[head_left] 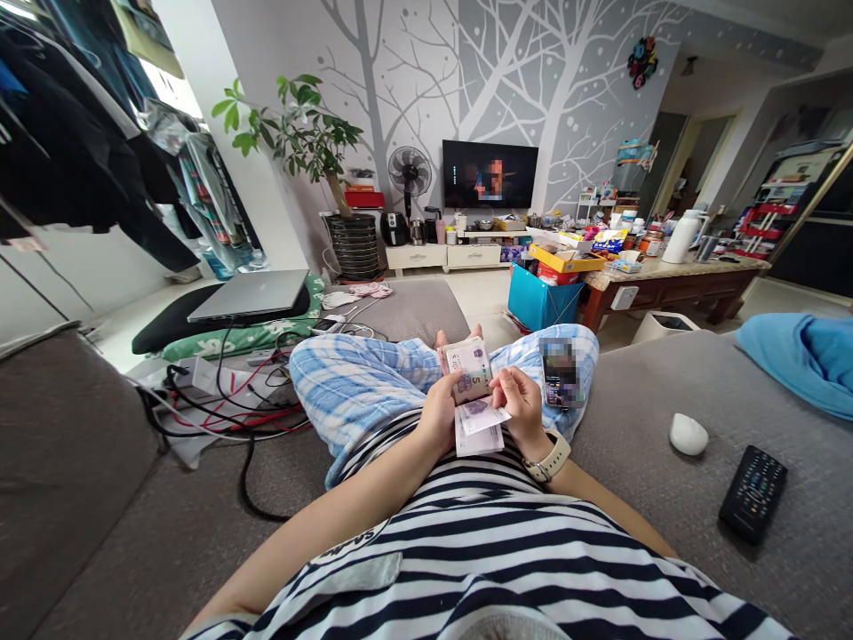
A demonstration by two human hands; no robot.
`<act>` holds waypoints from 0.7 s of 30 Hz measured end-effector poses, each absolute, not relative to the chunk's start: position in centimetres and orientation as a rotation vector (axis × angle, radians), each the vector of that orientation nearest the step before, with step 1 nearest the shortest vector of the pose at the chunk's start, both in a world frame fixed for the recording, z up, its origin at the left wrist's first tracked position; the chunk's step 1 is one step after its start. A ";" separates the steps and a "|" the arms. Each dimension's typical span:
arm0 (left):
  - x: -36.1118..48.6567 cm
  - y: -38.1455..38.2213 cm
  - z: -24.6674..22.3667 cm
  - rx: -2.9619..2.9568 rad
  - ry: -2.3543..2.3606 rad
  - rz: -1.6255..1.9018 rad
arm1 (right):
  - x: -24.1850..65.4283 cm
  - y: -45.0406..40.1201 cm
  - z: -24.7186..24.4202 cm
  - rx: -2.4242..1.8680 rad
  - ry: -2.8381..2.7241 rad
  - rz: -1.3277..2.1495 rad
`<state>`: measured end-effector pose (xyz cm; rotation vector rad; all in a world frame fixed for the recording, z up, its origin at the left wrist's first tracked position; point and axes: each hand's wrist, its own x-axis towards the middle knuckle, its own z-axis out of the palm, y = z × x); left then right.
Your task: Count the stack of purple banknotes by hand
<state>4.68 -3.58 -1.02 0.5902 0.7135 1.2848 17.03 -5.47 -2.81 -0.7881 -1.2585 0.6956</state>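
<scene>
Head view: thick stack of purplish paper banknotes (467, 360) sits in the left hand (440, 407), fingers wrapped behind, thumb on the near-left face, grip closed firmly as far as I can judge from where I stand. Stack's long axis looks to run away from the torso, slightly tilted. Right hand (523, 404) is nearer its right edge: fingers curled in, thumb up against forefinger, tips just right of the stack, practically no gap; can't tell whether they pinch a note. Key relation: stack lies left of those tips, pale purple loose paper notes (481, 437) below-left, fanned toward the torso. Black rectangular phone (555, 396) lies right of the right fingers, apart.
</scene>
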 end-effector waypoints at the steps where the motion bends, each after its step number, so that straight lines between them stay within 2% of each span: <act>1: 4.6 -3.5 -1.1 0.593 0.714 1.279 | 17.1 -5.4 -2.8 -0.801 -1.252 0.692; 9: 4.6 -3.7 -1.2 0.685 0.693 1.300 | 17.2 -4.2 -3.3 -0.932 -1.134 0.666; 21: 4.7 -3.6 -1.4 0.685 0.675 1.296 | 17.4 -4.1 -3.5 -0.999 -1.240 0.605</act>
